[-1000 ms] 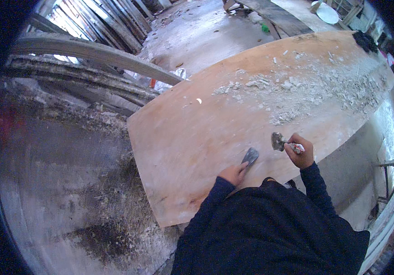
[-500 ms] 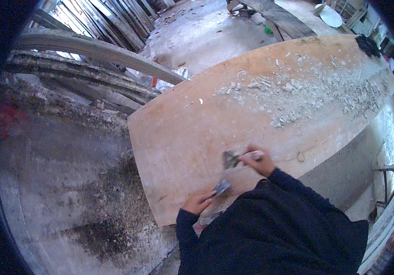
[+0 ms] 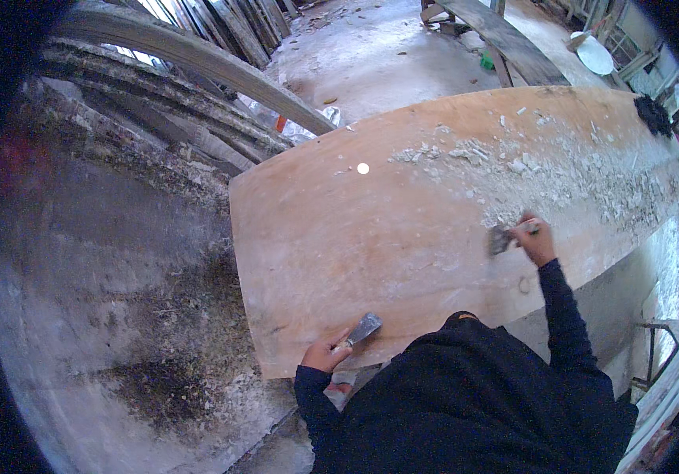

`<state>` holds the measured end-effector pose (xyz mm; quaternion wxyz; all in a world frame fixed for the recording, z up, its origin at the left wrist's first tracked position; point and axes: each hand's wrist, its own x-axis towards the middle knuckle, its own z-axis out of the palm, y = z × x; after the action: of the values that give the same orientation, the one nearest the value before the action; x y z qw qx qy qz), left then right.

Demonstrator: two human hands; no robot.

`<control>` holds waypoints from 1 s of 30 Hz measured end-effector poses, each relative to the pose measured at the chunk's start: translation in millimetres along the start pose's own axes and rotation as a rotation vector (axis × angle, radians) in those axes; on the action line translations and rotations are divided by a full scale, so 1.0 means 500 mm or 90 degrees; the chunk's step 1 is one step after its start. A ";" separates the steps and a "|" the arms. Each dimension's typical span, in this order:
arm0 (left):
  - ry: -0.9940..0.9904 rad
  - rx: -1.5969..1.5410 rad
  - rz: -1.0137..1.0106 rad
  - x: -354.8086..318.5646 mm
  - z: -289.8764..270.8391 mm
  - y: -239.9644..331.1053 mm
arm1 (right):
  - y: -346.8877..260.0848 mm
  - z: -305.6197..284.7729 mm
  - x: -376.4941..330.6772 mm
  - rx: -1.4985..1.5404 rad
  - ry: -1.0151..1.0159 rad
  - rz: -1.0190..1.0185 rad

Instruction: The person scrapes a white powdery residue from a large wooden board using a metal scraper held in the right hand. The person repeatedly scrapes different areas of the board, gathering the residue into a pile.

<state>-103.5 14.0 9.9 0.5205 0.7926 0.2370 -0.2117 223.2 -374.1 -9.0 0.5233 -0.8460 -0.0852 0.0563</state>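
Note:
A wide orange-brown wooden board [image 3: 308, 261] lies in front of me, coated with pale dust. Near its front left edge, my left hand [image 3: 325, 353] is closed round the handle of a putty knife [image 3: 367, 325], its grey blade pointing away to the right. Farther right, my right hand [image 3: 537, 242] grips a flat brush [image 3: 500, 240], its dark bristles slightly blurred and close to the near edge of the debris. Whitish flakes and crumbs [image 3: 608, 186] are spread over the right and far part of the board.
A black clump [image 3: 653, 115] sits at the board's far right corner. Rough timber beams [image 3: 197, 59] slant along the far left. A stained grey surface [image 3: 110, 292] lies to the left. Beyond the board stands a plank bench [image 3: 513, 43]; a white round object [image 3: 592, 54] is farther right.
My right hand has swung the brush to the right and away from me, toward the debris. My left hand has shifted slightly left with the putty knife. The view has tilted a little.

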 end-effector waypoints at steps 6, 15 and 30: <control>0.045 0.034 0.008 0.005 -0.001 0.026 | -0.104 0.030 0.014 -0.223 0.115 -0.113; 0.025 0.194 0.021 0.062 0.018 0.105 | -0.240 0.576 -0.017 0.107 -0.265 -0.259; 0.181 0.060 0.061 0.078 -0.019 0.073 | -0.070 0.331 0.365 0.258 -0.008 0.030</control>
<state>-49.8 16.4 17.3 0.4537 0.8484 0.2599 -0.0827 368.3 -176.9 -52.5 0.6806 -0.7250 -0.0557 0.0899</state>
